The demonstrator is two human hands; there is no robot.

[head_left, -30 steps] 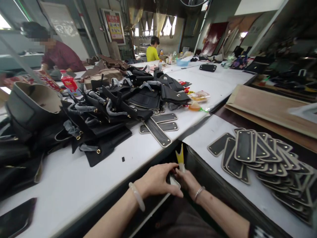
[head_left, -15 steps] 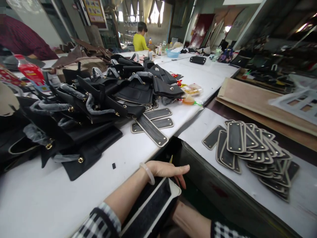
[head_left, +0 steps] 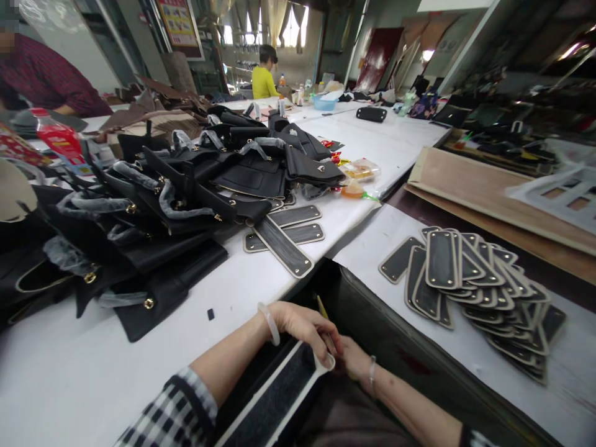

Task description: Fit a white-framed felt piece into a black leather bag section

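A black piece with pale edges [head_left: 279,391] lies slantwise at the bottom centre, in front of my body. My left hand [head_left: 305,329] curls over its upper end, fingers bent round the edge. Just to the right, my right hand [head_left: 352,359] meets the left fingertips at that same end; its fingers are closed and partly hidden, so what they pinch is unclear. A pale bangle circles each wrist. Behind my left hand a yellow pointed thing [head_left: 321,305] sticks up.
Black bag parts with wrapped handles [head_left: 186,180] heap on the left table [head_left: 93,379]. Stitched black panels [head_left: 484,279] pile on the right table [head_left: 488,397]. A dark bin edge [head_left: 386,310] runs between. Two people are at the far tables.
My left hand has gone from outstretched to curled over the piece's end. My right hand has come up from beneath the piece and now shows beside the left fingers.
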